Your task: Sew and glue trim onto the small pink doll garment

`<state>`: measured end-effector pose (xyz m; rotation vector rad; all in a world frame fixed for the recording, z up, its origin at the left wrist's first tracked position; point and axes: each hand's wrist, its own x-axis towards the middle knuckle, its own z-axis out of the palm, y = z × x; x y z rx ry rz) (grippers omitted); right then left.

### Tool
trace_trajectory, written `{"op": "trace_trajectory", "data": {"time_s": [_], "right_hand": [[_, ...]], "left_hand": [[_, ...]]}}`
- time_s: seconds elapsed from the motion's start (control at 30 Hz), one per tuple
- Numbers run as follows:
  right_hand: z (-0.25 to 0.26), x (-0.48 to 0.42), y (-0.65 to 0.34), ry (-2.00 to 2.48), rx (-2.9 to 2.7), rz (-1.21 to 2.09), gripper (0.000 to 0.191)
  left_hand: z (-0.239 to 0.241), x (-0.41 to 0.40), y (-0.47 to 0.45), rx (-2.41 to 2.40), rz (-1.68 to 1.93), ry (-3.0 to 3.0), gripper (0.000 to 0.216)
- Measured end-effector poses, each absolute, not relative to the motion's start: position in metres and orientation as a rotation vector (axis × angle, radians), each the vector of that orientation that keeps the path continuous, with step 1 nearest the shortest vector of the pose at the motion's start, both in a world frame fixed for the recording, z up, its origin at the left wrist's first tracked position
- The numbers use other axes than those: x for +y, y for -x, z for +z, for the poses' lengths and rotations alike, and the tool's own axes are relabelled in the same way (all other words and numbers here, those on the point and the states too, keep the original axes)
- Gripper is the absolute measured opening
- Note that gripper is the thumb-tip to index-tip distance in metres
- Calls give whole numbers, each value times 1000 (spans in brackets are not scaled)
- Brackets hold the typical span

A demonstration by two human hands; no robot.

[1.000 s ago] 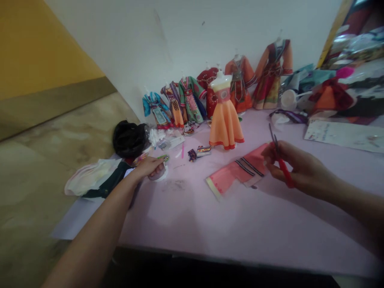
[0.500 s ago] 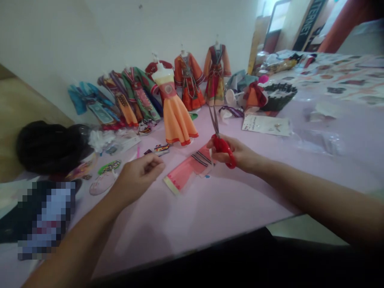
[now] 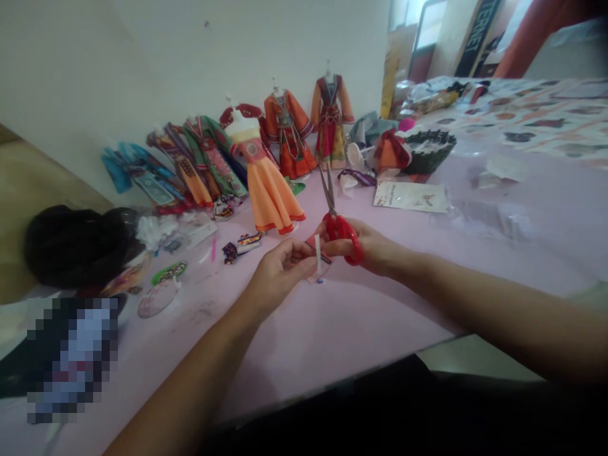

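Curling its fingers by a thin white strip (image 3: pixel 318 253), the left hand (image 3: pixel 280 269) is maybe gripping; I can't tell. The right hand (image 3: pixel 370 247) is holding red scissors (image 3: pixel 339 229). Pink cloth (image 3: pixel 311 241) is peeking out between both hands. Behind, an orange dress (image 3: pixel 273 193) is standing on the desk (image 3: pixel 380 310), with more little dresses (image 3: pixel 289 134) lining up.

Red-handled scissors (image 3: pixel 335 220), blades upward, slightly parted

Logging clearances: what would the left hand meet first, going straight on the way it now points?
The left hand would likely meet the white strip first, then the right hand. Depth is unclear: hand and strip may be touching.
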<state>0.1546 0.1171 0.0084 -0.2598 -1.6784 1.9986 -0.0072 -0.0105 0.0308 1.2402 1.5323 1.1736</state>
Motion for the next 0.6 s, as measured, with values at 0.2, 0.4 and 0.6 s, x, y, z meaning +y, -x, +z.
{"op": "trace_trajectory", "data": {"time_s": [0.2,0.4,0.6], "right_hand": [[6,119,-155,258,-1676,2011,21],[8,117,-155,287,-1731,1954,19],[19,141,-169,613,-2145,1453,29]], "left_hand": [[24,-3,5,1524,1228,-1171,24],[28,-2,6,1588,1213,-1184,18],[37,-13,23,1673,1114,-1194,17]]}}
